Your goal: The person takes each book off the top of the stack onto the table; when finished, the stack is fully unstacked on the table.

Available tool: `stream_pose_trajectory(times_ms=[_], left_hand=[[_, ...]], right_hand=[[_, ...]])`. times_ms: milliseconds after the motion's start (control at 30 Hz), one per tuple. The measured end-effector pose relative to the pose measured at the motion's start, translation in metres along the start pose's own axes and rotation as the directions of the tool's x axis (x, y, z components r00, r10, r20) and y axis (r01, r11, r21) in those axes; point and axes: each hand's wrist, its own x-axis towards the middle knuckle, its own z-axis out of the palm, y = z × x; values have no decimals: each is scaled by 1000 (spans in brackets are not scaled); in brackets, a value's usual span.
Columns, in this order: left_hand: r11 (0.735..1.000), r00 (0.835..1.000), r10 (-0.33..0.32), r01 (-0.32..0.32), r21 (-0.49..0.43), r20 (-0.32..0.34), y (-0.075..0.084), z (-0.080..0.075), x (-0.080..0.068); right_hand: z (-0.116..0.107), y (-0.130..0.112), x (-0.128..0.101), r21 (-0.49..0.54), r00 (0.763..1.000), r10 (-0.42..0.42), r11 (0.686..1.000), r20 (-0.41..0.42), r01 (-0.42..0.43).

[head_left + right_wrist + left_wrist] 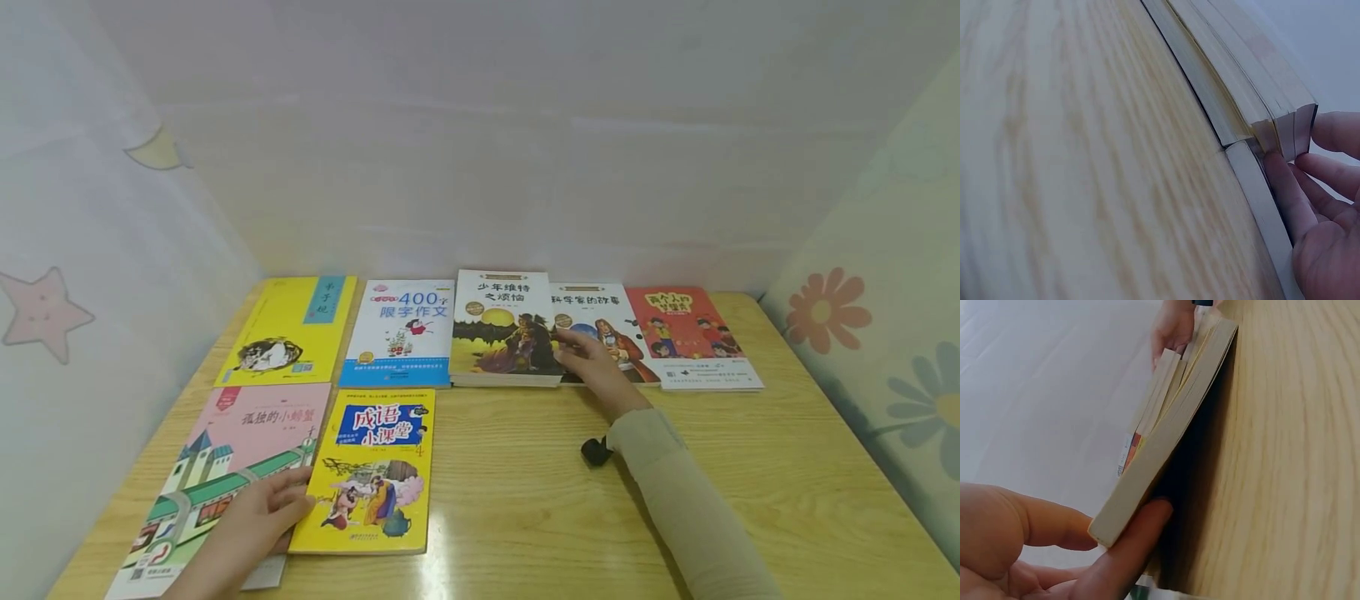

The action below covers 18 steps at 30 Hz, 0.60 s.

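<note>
My left hand pinches the left edge of a yellow book with two robed figures on its cover. In the left wrist view, one finger lies over the yellow book and another underneath, with that edge lifted and a dark gap below. My right hand is at the back, at the right edge of a stack of books topped by a white-and-yellow cover. The right wrist view has its fingers gripping the corner of the stacked books, spread over the top cover and the sides.
Under my left forearm lies a pink book. Along the back are a yellow cat book, a blue-and-white book, a white book with a long-haired figure and a red-and-white book. A pale curtain rises behind the wooden table.
</note>
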Motion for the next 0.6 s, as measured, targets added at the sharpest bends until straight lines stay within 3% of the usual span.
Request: stream_pose_trajectory(times_ms=[167, 367, 467, 600], left_hand=[[988, 999, 28, -23, 156, -31, 5, 2, 3], [939, 995, 97, -83, 334, -24, 14, -1, 1], [893, 992, 128, -124, 433, 21, 23, -6, -1], [804, 979, 199, -192, 562, 48, 41, -9, -4]], right_hand=[[1, 0, 1, 6, 1000, 1, 1000, -1, -1], [0, -1, 1, -3, 1000, -9, 1000, 3, 9], [-1, -1, 0, -10, 1000, -7, 1000, 8, 7], [-1, -4, -4, -19, 1000, -4, 1000, 18, 5]])
